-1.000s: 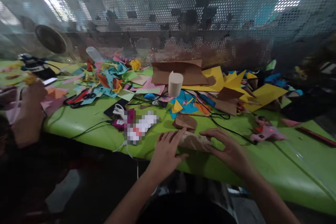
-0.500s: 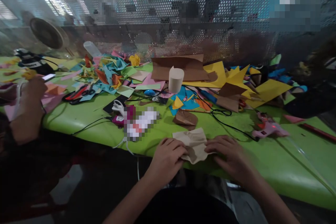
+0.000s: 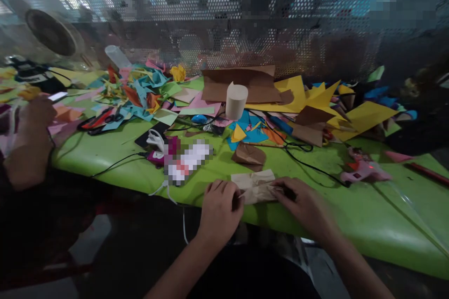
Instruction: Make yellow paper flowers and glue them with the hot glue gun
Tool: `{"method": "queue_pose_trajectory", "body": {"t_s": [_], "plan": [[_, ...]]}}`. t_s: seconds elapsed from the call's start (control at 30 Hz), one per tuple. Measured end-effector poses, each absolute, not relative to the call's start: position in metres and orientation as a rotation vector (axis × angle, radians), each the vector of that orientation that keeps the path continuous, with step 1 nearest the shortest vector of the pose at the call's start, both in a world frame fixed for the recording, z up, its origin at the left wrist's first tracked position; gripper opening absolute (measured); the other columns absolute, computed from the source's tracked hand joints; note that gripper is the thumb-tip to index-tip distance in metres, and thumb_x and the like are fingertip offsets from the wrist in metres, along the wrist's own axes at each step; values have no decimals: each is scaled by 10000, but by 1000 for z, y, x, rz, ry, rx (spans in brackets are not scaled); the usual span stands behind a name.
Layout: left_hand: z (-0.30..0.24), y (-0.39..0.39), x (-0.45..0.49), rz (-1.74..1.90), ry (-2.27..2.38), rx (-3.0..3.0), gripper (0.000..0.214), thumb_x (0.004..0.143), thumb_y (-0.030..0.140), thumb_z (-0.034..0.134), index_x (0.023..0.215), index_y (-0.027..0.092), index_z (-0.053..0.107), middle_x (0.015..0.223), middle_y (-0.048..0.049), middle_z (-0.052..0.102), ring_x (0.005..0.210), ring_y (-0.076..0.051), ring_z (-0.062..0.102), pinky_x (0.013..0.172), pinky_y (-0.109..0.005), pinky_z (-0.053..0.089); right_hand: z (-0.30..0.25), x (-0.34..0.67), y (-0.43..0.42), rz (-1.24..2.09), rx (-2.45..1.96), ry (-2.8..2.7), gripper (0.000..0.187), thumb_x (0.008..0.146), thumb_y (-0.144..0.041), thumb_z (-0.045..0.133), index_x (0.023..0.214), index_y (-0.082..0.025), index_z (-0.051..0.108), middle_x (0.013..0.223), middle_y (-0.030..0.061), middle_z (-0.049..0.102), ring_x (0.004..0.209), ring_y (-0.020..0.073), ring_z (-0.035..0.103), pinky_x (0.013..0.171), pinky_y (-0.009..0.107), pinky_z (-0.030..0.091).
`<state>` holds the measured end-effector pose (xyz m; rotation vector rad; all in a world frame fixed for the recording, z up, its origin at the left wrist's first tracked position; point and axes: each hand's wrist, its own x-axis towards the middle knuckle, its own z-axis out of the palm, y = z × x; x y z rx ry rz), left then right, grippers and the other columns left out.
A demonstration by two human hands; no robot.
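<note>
A crumpled tan paper piece [image 3: 254, 185] lies at the near edge of the green table [image 3: 351, 215]. My left hand [image 3: 220, 209] is curled, its fingers pinching the paper's left end. My right hand [image 3: 303, 204] is bent over the paper's right end and grips it there. Just beyond the paper rests a folded brown paper shape [image 3: 249, 155].
A pink glue gun [image 3: 363, 171] with a black cord lies to the right. A cream paper roll [image 3: 235, 100], scissors [image 3: 100, 121], a phone and heaps of coloured paper scraps fill the back. Another person's arm [image 3: 26, 142] rests at the left edge. A mesh screen stands behind.
The tan paper was pressed flat, then lifted and opened up, and now is folded narrower between both hands. My fingers went from spread flat to curled and pinching.
</note>
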<state>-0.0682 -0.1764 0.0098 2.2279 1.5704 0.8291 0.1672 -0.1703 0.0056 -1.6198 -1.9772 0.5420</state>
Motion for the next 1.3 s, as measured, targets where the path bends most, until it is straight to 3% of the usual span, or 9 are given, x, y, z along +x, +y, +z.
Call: {"method": "queue_pose_trajectory", "body": {"t_s": [0.13,0.23,0.33,0.4,0.5,0.67,0.87,1.17,1.3], "plan": [[9,-176,-72,800,1470,2243,242,858,57,607,1009,242,645,895,-6,654,895,-216,555,826,-388,401,1,165,-170,479,-1593,-1977,171,922,-330,563,991,-237,690,934,61,709,778,225,655,683,353,515],[11,-177,-77,724,1381,2305,324,896,71,567,1071,317,686,941,-16,634,937,-226,538,834,-396,404,4,167,-172,460,-1491,-1999,177,948,-296,534,1000,-254,699,1010,75,667,888,224,662,758,360,541],[13,-178,-80,688,1345,2298,249,878,178,657,1088,309,692,974,-25,620,964,-241,533,854,-421,410,8,173,-175,439,-1406,-2078,137,911,-298,607,995,-272,712,1176,92,636,1105,265,621,902,414,527],[13,-178,-81,669,1322,2288,308,822,226,741,1115,297,679,1019,-27,620,994,-253,532,872,-436,412,8,177,-175,448,-1396,-2140,167,874,-304,663,1033,-284,710,1240,90,632,1141,283,608,922,444,518],[13,-176,-80,674,1323,2274,318,797,185,761,1091,269,674,1037,-29,623,1004,-250,534,876,-429,420,7,178,-173,453,-1396,-2146,126,895,-295,641,990,-284,723,1156,77,685,1070,272,640,890,445,522],[18,-167,-77,709,1396,2286,34,897,164,634,885,193,645,982,-41,628,960,-230,536,842,-398,426,13,172,-166,576,-1409,-2090,138,931,-285,585,879,-257,710,994,57,725,952,234,669,834,381,531],[22,-155,-70,606,1568,2317,127,921,203,578,795,191,564,875,-35,625,894,-239,533,814,-412,408,10,161,-153,552,-1556,-2031,166,942,-325,553,887,-237,684,874,54,729,824,236,660,735,363,507],[19,-153,-69,637,1623,2251,154,862,108,597,958,225,572,967,-30,639,945,-255,542,837,-417,416,15,158,-155,593,-1436,-2066,173,978,-312,504,990,-242,662,1012,72,685,945,224,646,828,371,511],[22,-148,-69,659,1556,2305,398,837,57,581,1191,237,561,1161,-58,625,1112,-273,526,919,-431,424,12,160,-152,571,-1483,-2136,165,956,-318,551,887,-238,677,913,60,680,866,223,640,781,367,513]]}}
